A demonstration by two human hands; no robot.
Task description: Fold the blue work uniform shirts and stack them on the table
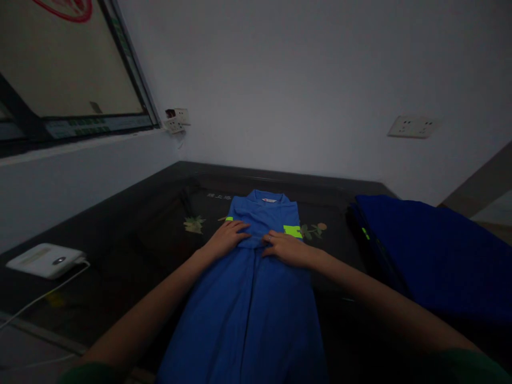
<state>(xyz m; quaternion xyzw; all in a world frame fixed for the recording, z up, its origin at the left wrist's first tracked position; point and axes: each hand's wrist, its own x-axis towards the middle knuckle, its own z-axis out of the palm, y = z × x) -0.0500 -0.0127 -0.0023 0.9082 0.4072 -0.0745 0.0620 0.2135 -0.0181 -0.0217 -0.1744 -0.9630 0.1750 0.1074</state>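
A blue work coverall (pixel 248 298) with a collar and a white neck label lies lengthwise on a dark table, its lower part running towards me. Bright yellow-green patches (pixel 293 231) show at its sides. My left hand (pixel 227 238) rests on the left of the upper part, fingers stretched across the cloth. On the right, my right hand (pixel 287 248) touches the fabric near a crosswise fold, with its fingers slightly bent and the thumb apart. A ring is on one of its fingers. Both hands look open; the fabric under the palms is hidden.
Folded dark-blue garments (pixel 436 250) are stacked at the right of the dark table (pixel 132 234). A white device (pixel 47 260) with a cable lies at the left edge. Behind are a wall with sockets (pixel 412 127) and, on the left, a window (pixel 72 64).
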